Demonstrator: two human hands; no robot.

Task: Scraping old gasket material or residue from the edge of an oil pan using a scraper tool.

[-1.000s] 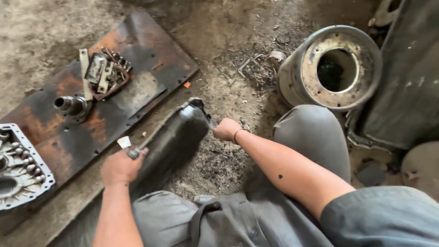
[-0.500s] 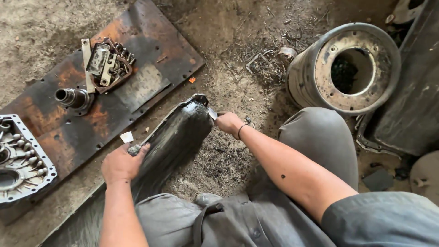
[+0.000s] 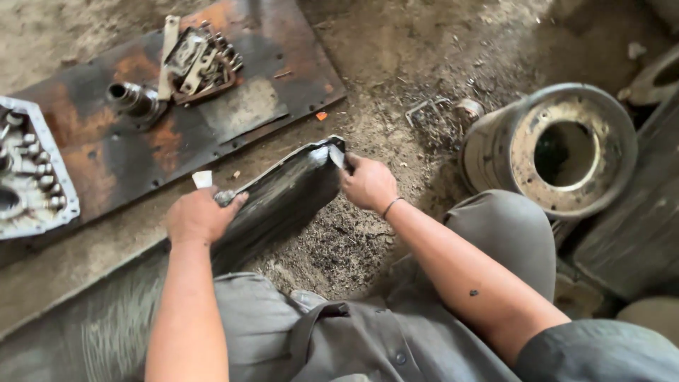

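Observation:
A black, greasy metal pan [image 3: 283, 194] stands tilted on its edge on the dirt floor between my knees. My left hand [image 3: 198, 216] grips its near left corner, with a small white scrap [image 3: 202, 179] sticking up beside the fingers. My right hand [image 3: 368, 182] grips the pan's far right corner, thumb on the pale worn rim. A thin band sits on my right wrist.
A rusty steel plate [image 3: 233, 120] lies at the upper left, carrying a small shaft piece [image 3: 131, 97] and a bracket assembly [image 3: 198, 60]. A grey valve-body casting [image 3: 28, 170] lies at the far left. A round metal drum [image 3: 559, 148] stands at the right. Metal scraps [image 3: 438, 113] litter the dirt.
The camera has shifted closer and leftward. Both hands stay gripped on the pan, which has tilted slightly more upright and turned a little.

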